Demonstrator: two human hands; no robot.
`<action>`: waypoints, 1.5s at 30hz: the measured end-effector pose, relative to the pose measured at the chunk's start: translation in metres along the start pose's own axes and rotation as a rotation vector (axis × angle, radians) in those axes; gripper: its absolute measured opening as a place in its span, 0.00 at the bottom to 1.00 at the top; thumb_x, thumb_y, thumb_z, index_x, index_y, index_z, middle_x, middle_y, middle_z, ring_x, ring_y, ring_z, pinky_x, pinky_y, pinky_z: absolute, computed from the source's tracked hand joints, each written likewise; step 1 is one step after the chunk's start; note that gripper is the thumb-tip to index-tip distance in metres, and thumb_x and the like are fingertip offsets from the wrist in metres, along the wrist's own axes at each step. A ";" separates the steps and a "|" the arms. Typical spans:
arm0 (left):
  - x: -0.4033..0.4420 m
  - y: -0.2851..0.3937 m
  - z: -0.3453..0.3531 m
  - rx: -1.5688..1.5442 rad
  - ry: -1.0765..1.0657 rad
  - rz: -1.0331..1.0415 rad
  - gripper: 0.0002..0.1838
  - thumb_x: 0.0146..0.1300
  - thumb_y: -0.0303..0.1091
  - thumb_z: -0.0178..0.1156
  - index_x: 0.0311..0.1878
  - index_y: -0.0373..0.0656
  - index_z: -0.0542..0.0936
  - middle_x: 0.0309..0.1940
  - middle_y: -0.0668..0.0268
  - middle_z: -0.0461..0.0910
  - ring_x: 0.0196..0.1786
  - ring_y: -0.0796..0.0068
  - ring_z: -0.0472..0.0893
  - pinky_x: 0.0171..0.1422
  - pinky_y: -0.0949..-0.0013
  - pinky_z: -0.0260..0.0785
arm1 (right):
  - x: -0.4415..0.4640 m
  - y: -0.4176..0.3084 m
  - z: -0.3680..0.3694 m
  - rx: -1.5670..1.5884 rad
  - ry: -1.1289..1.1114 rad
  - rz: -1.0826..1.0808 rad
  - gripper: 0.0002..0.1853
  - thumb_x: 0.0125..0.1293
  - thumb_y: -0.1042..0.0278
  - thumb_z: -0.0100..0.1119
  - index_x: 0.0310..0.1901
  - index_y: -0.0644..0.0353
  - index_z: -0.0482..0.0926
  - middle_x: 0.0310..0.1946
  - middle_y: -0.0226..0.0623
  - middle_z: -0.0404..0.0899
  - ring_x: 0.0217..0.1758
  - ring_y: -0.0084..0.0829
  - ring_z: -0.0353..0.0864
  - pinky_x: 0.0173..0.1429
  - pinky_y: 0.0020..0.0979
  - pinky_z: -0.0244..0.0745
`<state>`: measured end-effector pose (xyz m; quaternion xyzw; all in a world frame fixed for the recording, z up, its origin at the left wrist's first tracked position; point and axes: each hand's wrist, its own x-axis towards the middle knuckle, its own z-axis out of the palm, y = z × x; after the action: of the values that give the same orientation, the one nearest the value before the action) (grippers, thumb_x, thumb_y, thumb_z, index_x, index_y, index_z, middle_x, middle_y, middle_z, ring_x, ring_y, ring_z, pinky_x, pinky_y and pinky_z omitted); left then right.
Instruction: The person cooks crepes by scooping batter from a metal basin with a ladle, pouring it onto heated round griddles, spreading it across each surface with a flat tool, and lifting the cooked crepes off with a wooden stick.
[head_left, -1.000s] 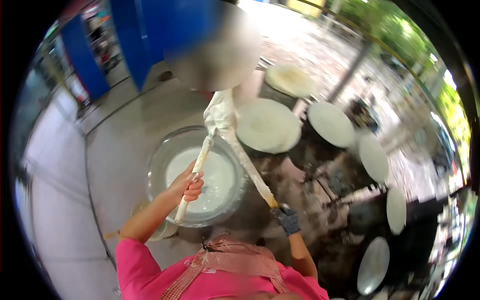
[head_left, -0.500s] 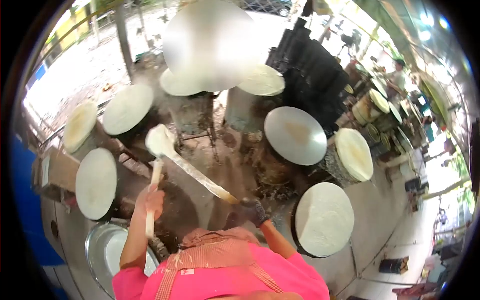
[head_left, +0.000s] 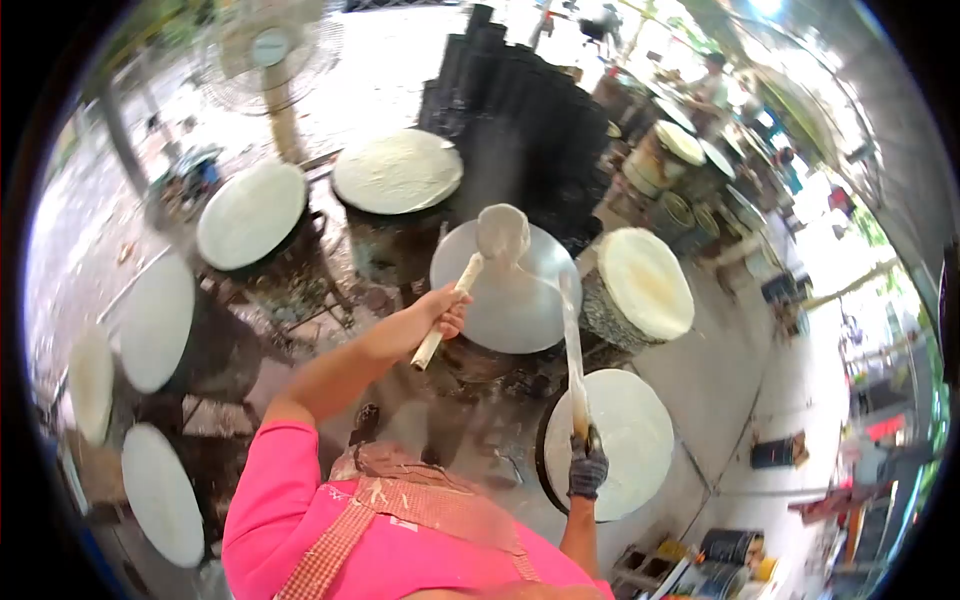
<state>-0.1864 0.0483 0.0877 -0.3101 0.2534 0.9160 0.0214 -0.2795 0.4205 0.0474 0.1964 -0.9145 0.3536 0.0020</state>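
Observation:
My left hand (head_left: pixel 447 310), bare, is wrapped round the pale wooden handle of a ladle (head_left: pixel 502 235). The ladle's bowl hangs tipped over a round grey metal pan (head_left: pixel 500 325), and whitish liquid shows at its lower edge. In a dark glove, my right hand (head_left: pixel 587 468) grips the near end of a long wooden paddle (head_left: pixel 573 350). White batter coats the paddle's far part, which reaches over the pan's right edge. Just beside that hand, a drum top covered with a white layer (head_left: pixel 635 440) partly passes behind the paddle handle.
More white-topped drums (head_left: pixel 398 172) stand in an arc to the left and right. Stacked dark tiles (head_left: pixel 510 110) rise behind the pan, with a fan (head_left: pixel 268 50) at the back left. A person (head_left: pixel 712 88) stands far right among drums. Concrete blocks (head_left: pixel 645 565) lie bottom right.
My view has turned right. The ladle and paddle, earlier together at the left above the floor, are now over the metal pan and apart. A large blurred patch at the top is gone.

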 end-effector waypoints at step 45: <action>0.013 0.049 -0.228 1.237 0.298 0.561 0.34 0.46 0.19 0.47 0.61 0.48 0.59 0.52 0.55 0.69 0.51 0.67 0.72 0.51 0.74 0.61 | 0.145 -0.041 0.277 -0.068 -0.153 0.188 0.16 0.57 0.60 0.41 0.38 0.59 0.76 0.31 0.39 0.77 0.32 0.29 0.76 0.40 0.33 0.70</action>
<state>-0.0792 -0.1046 -0.0528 -0.2863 0.7996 0.5220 -0.0784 -0.3611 0.1618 -0.1137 0.1359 -0.9378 0.3052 -0.0944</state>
